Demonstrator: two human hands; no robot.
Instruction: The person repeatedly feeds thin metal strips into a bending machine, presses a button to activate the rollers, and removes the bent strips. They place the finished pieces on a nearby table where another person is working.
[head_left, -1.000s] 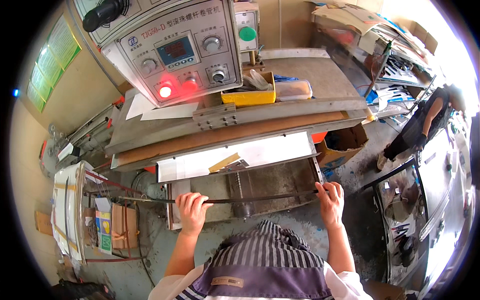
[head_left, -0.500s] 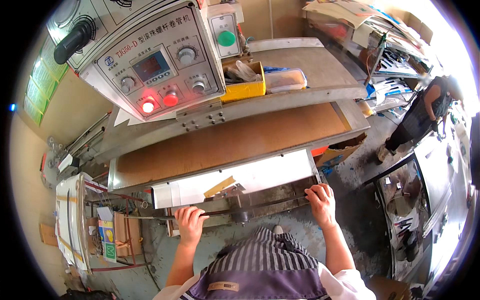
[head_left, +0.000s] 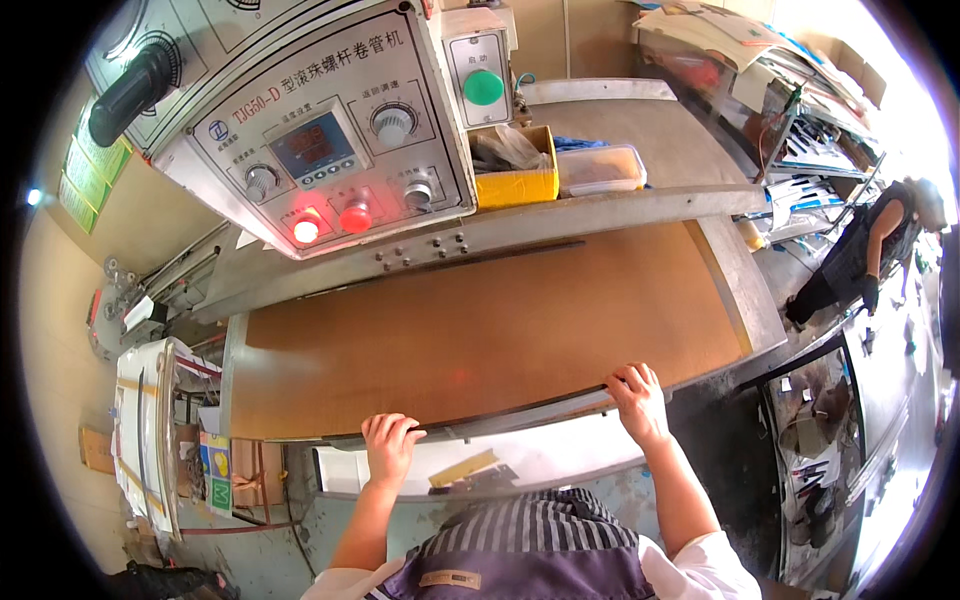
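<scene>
Both my hands are closed on a long thin dark rod (head_left: 515, 411) that runs along the front edge of the brown flat bed (head_left: 480, 330). My left hand (head_left: 389, 447) grips it left of the middle, fingers curled over it. My right hand (head_left: 638, 402) holds its right end near the bed's front right part. Whether the rod rests on the bed's metal edge or just above it, I cannot tell. Below it, a white tray-like surface (head_left: 560, 452) carries a yellowish strip (head_left: 464, 468).
A control box (head_left: 320, 130) with knobs and a lit red lamp overhangs the bed's far left. Behind the metal beam (head_left: 620, 211) sit a yellow box (head_left: 517, 188) and a clear plastic container (head_left: 602, 170). A person (head_left: 868, 250) stands at the right by a worktable.
My hands and the rod have come from in front of the white surface to the bed's front edge. More of the brown bed shows, and it reaches nearer to me.
</scene>
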